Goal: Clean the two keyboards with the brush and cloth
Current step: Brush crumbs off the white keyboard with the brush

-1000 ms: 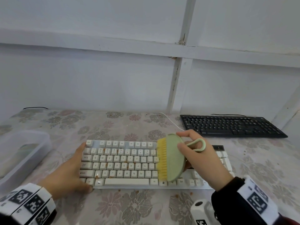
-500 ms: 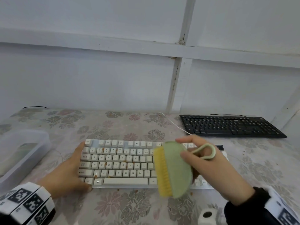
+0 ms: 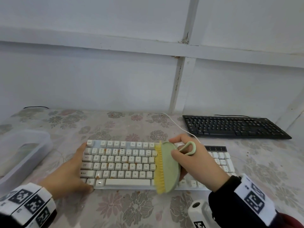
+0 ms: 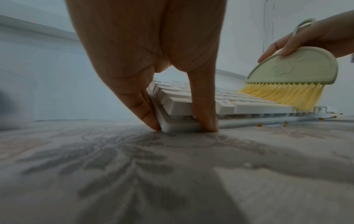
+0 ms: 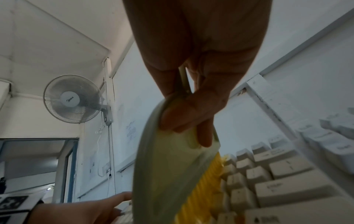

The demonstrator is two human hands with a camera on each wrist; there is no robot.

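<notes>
While the left hand [image 3: 65, 175] is bracing the white keyboard [image 3: 121, 163] on the flowered desk [image 3: 134, 209], thumb and fingers pinching its corner, the right hand [image 3: 195, 162] is gripping a green brush [image 3: 169, 167], yellow bristles [image 4: 283, 95] bending on crumb-flecked keys. A black keyboard [image 3: 233, 126] is lying well apart; a clear tub [image 3: 24, 155] is sitting left. Only the right wrist view is showing a wall fan [image 5: 72, 99].
</notes>
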